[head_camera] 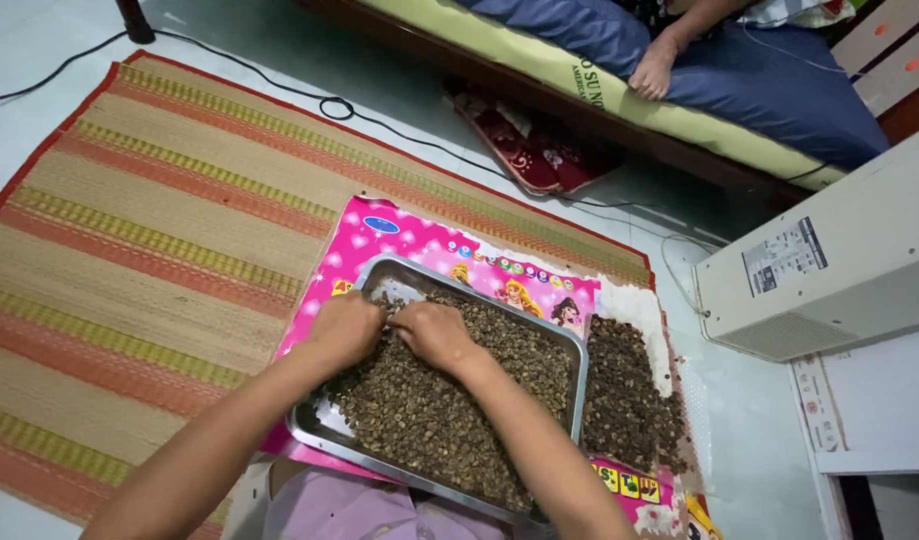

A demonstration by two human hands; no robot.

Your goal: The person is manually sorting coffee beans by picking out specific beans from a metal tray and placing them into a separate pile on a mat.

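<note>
The tray (320, 425), a shallow metal one, sits on a pink sheet (400, 235) laid over a woven mat (150, 230), likely so stray pieces stay off the floor. Both hands work at the tray's far left corner. The left hand (345, 328) rests curled on the beans (460, 400), fingers bent down into the pile; whether it pinches anything I cannot tell. The right hand (435, 335) meets it, fingertips drawn together as if picking, though what it grips is hidden. The beans fill most of the tray, thinner at that corner where bare metal shows. Just right of the tray lies a second pile (630, 400) on white cloth (640, 305), kept apart from the tray's beans
</note>
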